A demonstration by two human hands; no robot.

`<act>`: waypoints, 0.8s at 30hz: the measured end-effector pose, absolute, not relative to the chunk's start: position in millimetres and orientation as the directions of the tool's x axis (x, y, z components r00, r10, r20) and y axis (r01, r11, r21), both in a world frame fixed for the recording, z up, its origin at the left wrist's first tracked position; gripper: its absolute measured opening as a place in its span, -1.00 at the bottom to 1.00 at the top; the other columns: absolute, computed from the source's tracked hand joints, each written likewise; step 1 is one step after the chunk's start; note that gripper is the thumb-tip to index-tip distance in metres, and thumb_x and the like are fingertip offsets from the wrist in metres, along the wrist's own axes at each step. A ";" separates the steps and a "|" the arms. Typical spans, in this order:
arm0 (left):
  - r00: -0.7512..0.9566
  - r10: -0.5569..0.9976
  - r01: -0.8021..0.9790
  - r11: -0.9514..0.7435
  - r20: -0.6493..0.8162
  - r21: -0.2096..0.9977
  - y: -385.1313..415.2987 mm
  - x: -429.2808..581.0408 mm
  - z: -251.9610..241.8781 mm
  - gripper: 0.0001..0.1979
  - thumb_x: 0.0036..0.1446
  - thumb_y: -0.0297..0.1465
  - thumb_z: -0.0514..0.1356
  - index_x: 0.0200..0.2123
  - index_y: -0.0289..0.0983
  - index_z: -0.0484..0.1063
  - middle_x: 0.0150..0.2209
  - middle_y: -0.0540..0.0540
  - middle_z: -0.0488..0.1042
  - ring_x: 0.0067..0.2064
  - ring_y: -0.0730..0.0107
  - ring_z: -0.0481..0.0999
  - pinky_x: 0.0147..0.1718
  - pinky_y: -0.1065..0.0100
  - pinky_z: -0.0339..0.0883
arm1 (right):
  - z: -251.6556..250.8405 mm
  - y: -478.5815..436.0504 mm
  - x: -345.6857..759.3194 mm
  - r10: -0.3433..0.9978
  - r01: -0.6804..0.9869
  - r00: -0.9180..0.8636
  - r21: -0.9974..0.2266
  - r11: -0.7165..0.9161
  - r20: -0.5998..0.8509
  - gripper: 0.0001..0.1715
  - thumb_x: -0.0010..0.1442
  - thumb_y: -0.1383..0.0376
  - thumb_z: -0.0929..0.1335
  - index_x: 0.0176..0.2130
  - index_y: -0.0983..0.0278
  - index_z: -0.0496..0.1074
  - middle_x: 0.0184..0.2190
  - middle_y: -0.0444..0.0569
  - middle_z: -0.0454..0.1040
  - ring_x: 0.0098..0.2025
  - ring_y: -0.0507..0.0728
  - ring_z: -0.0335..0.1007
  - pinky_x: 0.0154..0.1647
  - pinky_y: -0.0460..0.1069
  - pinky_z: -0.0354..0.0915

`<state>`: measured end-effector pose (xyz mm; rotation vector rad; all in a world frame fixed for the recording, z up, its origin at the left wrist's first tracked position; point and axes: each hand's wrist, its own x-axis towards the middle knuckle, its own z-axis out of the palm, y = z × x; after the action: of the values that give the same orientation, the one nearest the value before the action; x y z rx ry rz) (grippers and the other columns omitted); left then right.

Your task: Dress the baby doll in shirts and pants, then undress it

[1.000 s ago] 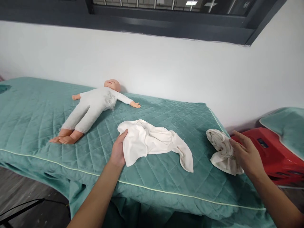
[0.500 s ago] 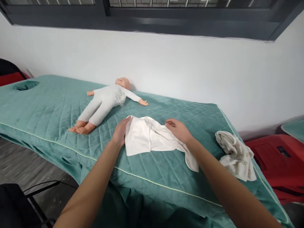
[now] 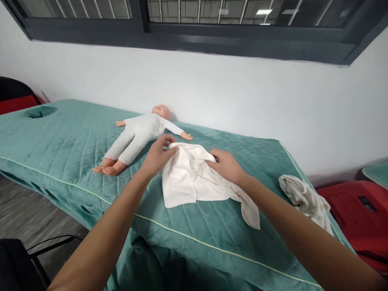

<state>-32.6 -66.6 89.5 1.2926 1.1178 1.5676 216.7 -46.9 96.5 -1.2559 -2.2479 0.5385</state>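
A white cloth garment [image 3: 184, 182], perhaps a baby top, lies partly bunched on the green quilted bed cover [image 3: 212, 234]. My left hand [image 3: 160, 153] pinches its upper left edge between thumb and fingers. At its upper right edge, my right hand [image 3: 226, 163] is closed on the fabric and lifts it a little. One narrow end of the garment trails to the right beneath my right forearm. Beyond my left hand, a baby doll [image 3: 141, 131] in a white body suit lies on its back, arms spread, head toward the wall.
A crumpled patterned cloth [image 3: 306, 200] rests at the bed's right end, partly behind my right forearm. Past that end stands a red case [image 3: 357, 214]. The white wall [image 3: 230, 93] and a dark window frame [image 3: 242, 46] border the far side. A black chair [image 3: 18, 262] is at lower left.
My left hand has shifted from the garment's left side to its top edge and pinches it. My right hand has closed on the upper right edge, raising the fabric slightly. The view has tilted up slightly.
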 end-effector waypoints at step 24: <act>0.192 0.292 0.878 -0.478 0.937 -0.031 -127.7 11.3 184.4 -0.78 0.09 -0.57 0.12 -0.20 -0.22 0.41 -0.22 -0.12 0.50 -0.15 0.20 0.47 -0.25 0.27 0.30 | 277.7 -165.9 259.3 0.933 0.950 -0.304 -0.010 0.311 0.195 -0.70 0.26 0.27 0.26 0.00 0.22 0.35 -0.38 -0.07 0.45 -0.44 0.10 0.26 -0.43 -0.04 0.02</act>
<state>11.3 -127.7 184.4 2.7990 1.6227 1.9080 259.3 -165.9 277.7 -1.7453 -2.4060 -0.1593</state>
